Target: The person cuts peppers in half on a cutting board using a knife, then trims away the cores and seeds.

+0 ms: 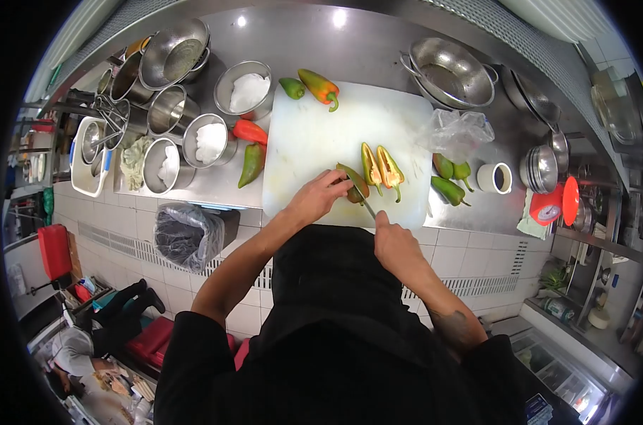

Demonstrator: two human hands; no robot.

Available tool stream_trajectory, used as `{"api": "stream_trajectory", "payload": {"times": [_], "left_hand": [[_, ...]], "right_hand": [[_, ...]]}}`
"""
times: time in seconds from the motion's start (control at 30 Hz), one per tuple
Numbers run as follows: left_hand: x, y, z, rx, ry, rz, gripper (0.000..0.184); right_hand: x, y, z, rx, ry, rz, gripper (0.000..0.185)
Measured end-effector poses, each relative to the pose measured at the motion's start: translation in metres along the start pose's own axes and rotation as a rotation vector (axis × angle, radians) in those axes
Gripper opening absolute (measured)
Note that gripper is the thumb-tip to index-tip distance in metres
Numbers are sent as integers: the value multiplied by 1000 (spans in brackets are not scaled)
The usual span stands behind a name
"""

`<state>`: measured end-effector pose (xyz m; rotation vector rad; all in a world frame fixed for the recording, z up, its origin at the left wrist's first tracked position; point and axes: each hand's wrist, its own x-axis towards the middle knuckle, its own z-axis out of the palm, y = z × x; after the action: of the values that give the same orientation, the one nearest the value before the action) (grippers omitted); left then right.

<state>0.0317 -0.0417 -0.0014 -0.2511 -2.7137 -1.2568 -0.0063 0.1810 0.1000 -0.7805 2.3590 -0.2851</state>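
Note:
My left hand [320,195] presses its fingertips on a green-brown pepper [360,185] near the front edge of the white cutting board [314,134]. In my right hand [398,244] is a knife [369,208], its blade against or in that pepper; the exact depth is hidden. Just right of it lie two pepper halves, a left one [368,164] and a right one [391,170], cut faces up with pale seeds showing. At the board's far left rest a small green pepper [292,88] and a green-orange pepper [320,86].
Left of the board are a red pepper [250,132], a green pepper [251,165] and metal bowls with white contents [249,92]. To the right are green peppers [449,191], a plastic bag [463,132], a white cup [494,178] and a colander [452,74]. A lined bin [188,237] stands below.

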Motion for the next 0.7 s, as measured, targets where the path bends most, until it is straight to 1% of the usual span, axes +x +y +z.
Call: {"api": "stream_trajectory", "payload": {"times": [0.07, 0.13, 0.17, 0.2, 0.33, 0.37, 0.4, 0.43, 0.47, 0.5, 0.53, 0.57, 0.63, 0.67, 0.7], "left_hand": [[-2, -5, 0, 24, 2, 30, 28], [-3, -8, 3, 6, -12, -10, 29], [-6, -12, 8, 61, 6, 38, 34], [-5, -8, 5, 82, -12, 22, 37], [0, -5, 8, 52, 3, -9, 31], [1, -4, 7, 84, 29, 8, 29], [4, 2, 0, 38, 99, -5, 26], [4, -1, -8, 62, 180, -33, 26], [4, -4, -15, 81, 257, -61, 25], [2, -5, -29, 151, 360, -134, 24], [0, -6, -45, 220, 462, -201, 23], [-7, -17, -56, 254, 548, -272, 28], [-25, -34, -79, 392, 585, -444, 33], [-34, -44, -86, 468, 547, -509, 41], [-44, -55, -90, 444, 489, -577, 47]], "right_hand": [[23, 4, 28, 26, 52, 26, 12], [33, 13, 53, 56, 97, 7, 13], [39, 18, 60, 86, 147, -15, 15], [46, 21, 57, 86, 159, -32, 15], [49, 52, 54, 236, 158, -118, 20], [46, 55, 52, 276, 154, -122, 19], [44, 53, 49, 315, 148, -125, 18], [40, 46, 41, 327, 147, -147, 18], [30, 40, 31, 354, 156, -68, 18], [20, 34, 24, 381, 165, 17, 19], [13, 29, 21, 393, 166, 12, 19], [6, 27, 18, 412, 185, 6, 19], [0, 23, 14, 440, 221, 13, 19], [-3, 18, 14, 430, 181, -55, 19], [-5, 14, 15, 419, 141, -118, 19]]}}
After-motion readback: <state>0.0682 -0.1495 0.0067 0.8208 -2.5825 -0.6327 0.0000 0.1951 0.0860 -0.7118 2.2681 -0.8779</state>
